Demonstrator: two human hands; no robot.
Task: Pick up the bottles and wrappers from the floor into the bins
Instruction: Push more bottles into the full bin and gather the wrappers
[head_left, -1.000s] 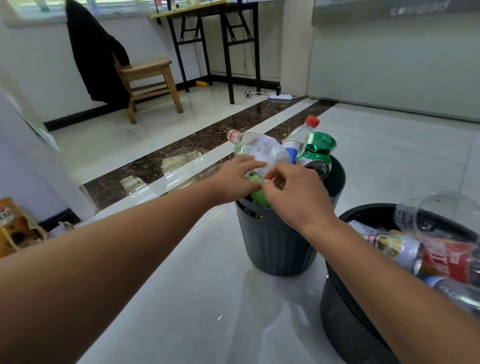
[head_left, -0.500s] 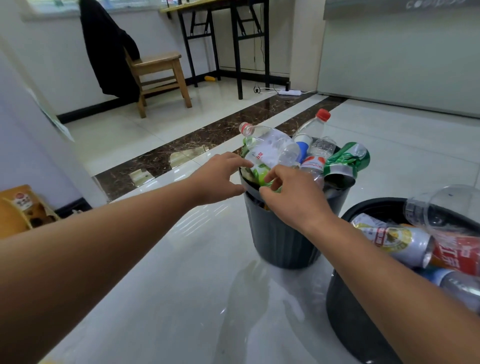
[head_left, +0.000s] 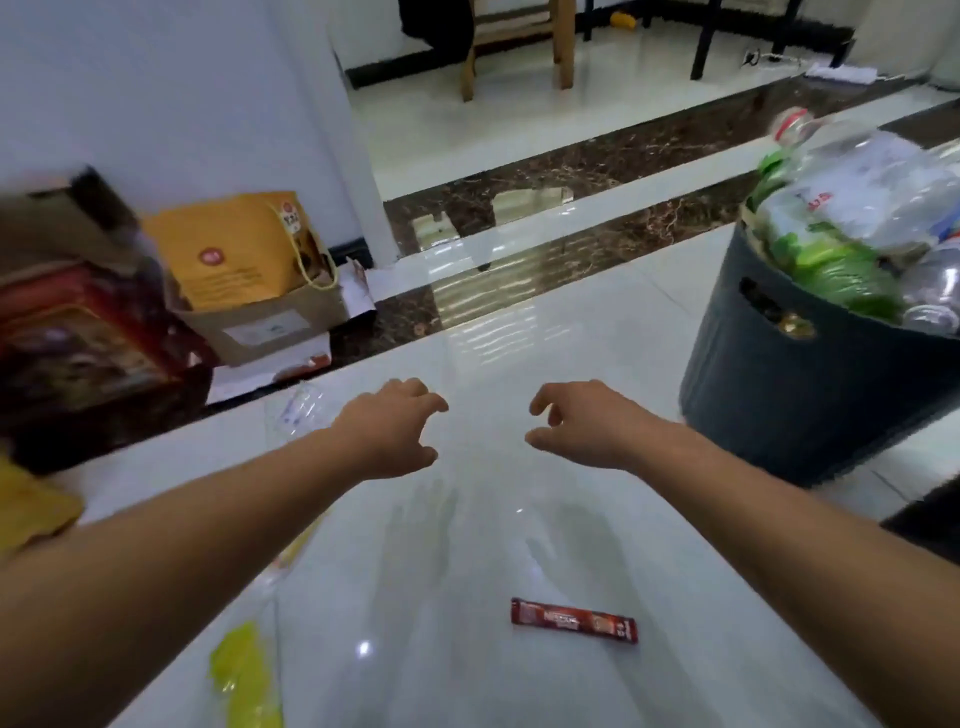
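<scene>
Two hands empty and apart, fingers loosely curled: left hand (head_left: 389, 431), right hand (head_left: 587, 426). Red stick-shaped foil wrapper (head_left: 574, 621) lies on glossy white floor (head_left: 571, 322), bodyward of both, long axis left-right; right hand looks nearer. Dark round plastic bin (head_left: 779, 395) stands beyond the wrapper, to its right.
</scene>
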